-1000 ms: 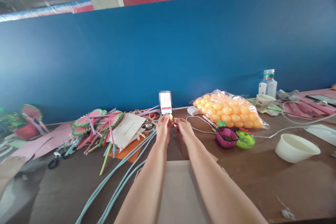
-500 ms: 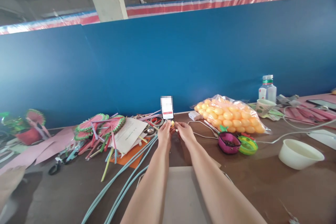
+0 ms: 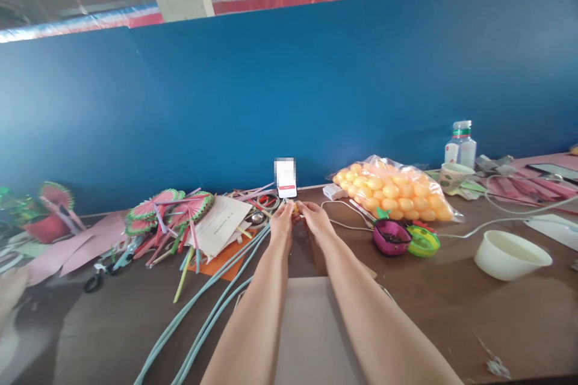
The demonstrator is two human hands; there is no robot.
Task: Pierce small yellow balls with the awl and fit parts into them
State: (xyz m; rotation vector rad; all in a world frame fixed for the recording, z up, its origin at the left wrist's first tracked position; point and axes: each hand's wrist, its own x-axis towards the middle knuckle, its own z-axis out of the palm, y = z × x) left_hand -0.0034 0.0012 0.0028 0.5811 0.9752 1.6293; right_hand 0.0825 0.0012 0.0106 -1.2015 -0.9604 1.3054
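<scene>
My left hand [image 3: 282, 222] and my right hand [image 3: 315, 219] meet in front of me, close to the upright phone [image 3: 286, 183]. Between their fingertips is a small yellow object [image 3: 296, 207], too small and too covered by fingers to name. Both hands are closed in a pinch around it. Under my forearms lies a flat grey-beige board or tray [image 3: 313, 313].
To the right are a clear bag of orange balls [image 3: 397, 192], a purple container [image 3: 391, 237], a green container [image 3: 423, 242] and a white bowl [image 3: 512, 255]. Pale blue tubes [image 3: 203, 301], papers [image 3: 219, 225] and folded paper fans [image 3: 156, 210] lie left. A blurred hand [image 3: 11, 289] shows at the left edge.
The whole view has shifted slightly, with things appearing a little higher. My hands stay together on the small yellow object. The blurred shape at the left edge has moved outward.
</scene>
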